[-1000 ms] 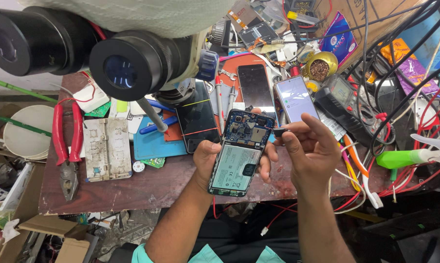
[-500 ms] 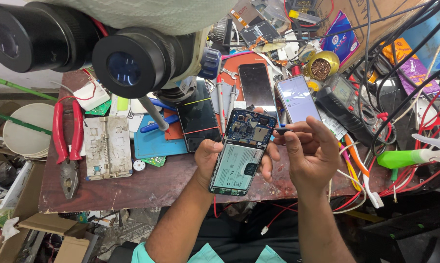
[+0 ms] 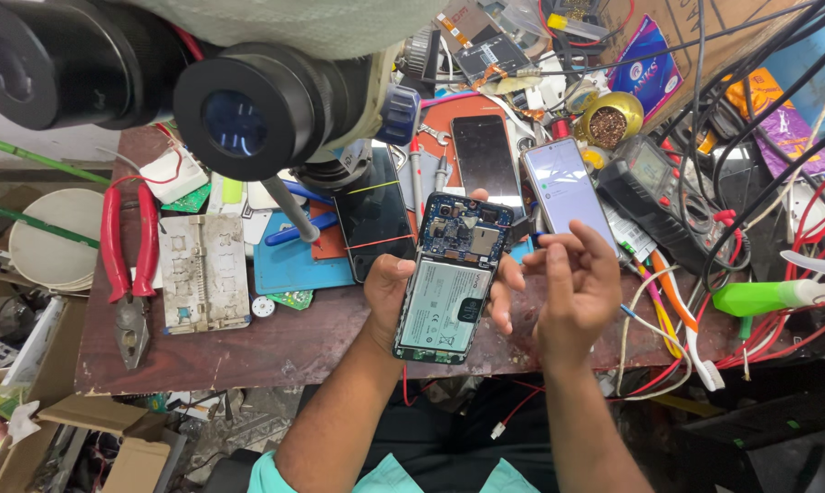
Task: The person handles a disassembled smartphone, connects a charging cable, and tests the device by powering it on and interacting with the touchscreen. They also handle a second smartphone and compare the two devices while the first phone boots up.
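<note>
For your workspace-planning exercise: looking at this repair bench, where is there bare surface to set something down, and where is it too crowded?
The bare brown bench top lies along the near edge, bordered by the grey metal block, the red pliers and the left hand holding the opened phone. Everything behind is packed with phones and tools; right of the right hand, cables crowd the surface.
</note>
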The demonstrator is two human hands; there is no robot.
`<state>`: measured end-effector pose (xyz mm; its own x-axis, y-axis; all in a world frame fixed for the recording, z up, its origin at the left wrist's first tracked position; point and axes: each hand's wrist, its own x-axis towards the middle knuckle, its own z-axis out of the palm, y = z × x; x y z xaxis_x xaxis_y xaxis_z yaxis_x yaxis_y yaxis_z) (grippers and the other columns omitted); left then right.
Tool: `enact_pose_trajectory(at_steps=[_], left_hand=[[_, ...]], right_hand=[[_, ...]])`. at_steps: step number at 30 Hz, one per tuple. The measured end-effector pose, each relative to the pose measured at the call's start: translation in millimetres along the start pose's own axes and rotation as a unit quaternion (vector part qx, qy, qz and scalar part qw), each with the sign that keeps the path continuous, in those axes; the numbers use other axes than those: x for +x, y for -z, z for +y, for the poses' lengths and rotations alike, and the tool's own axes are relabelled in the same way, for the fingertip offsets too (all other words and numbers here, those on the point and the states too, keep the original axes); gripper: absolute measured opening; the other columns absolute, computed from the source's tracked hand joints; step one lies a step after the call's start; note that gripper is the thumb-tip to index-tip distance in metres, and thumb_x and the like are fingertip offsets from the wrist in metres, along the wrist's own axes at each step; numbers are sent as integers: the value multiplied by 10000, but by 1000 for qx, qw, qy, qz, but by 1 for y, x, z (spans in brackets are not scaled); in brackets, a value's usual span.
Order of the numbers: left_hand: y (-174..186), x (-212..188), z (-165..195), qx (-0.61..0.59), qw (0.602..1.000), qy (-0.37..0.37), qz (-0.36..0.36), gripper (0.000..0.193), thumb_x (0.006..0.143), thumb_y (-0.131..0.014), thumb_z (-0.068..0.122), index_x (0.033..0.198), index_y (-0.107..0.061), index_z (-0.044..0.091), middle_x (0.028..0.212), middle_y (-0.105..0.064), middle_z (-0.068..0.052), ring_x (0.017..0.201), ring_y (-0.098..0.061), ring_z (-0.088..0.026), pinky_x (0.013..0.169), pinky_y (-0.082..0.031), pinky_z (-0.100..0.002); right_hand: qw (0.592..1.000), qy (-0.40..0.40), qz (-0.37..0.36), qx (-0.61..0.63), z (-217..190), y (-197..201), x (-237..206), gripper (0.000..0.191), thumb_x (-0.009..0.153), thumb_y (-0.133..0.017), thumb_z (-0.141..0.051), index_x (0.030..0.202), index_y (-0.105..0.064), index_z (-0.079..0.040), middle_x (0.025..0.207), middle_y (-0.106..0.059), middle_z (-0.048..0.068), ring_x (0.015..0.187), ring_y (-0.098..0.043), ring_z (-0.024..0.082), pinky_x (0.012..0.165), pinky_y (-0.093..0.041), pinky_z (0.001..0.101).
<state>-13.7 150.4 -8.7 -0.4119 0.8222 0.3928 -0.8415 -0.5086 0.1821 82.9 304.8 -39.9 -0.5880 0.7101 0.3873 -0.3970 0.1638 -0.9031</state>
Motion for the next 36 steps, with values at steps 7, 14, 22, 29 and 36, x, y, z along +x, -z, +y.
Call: enact_pose_trajectory(at_steps=[7,14,22,29,36], left_hand=[[3,2,0,94,990,-99,37,912,893,-618,465,1657,-277,102,1223,-560,-378,924,-677,-398,855,-568,-490],[3,0,1,116,986,-100,60,875,884,-605,515,1494,-432,-88,1268,-565,-346,962,-664,-369,911,-565,-487],[1,-1,3,117,989,-72,45,898,881,-596,509,1517,-385,-89,1258,-564,-332,1003,-656,-383,914,-550,-476],[8,-4,2,136,989,-56,24,974,899,-578,458,1714,-145,144,1319,-543,-328,1049,-650,-377,998,-520,-476],[28,-16,-5,182,977,-16,110,975,871,-570,410,1689,-238,-3,1493,-530,-190,1262,-601,-258,1090,-475,-376]], right_hand=[[990,53,37,-126,-3,13,5,219,1054,-632,-30,1270,-615,0,1066,-677,98,851,-643,117,745,-563,257],[884,122,-162,-421,-28,1,23,206,831,-807,-142,1024,-777,-78,993,-731,65,855,-703,210,700,-567,338],[837,150,-226,-475,-24,3,32,162,842,-796,-151,1002,-794,-124,996,-734,11,912,-706,246,770,-563,372],[913,119,-151,-359,-59,-9,28,139,902,-766,-95,1041,-764,-101,995,-725,45,854,-714,190,718,-570,301],[868,195,-184,-418,-83,-36,27,138,779,-823,-144,886,-739,-128,1159,-619,71,933,-652,204,770,-542,337]])
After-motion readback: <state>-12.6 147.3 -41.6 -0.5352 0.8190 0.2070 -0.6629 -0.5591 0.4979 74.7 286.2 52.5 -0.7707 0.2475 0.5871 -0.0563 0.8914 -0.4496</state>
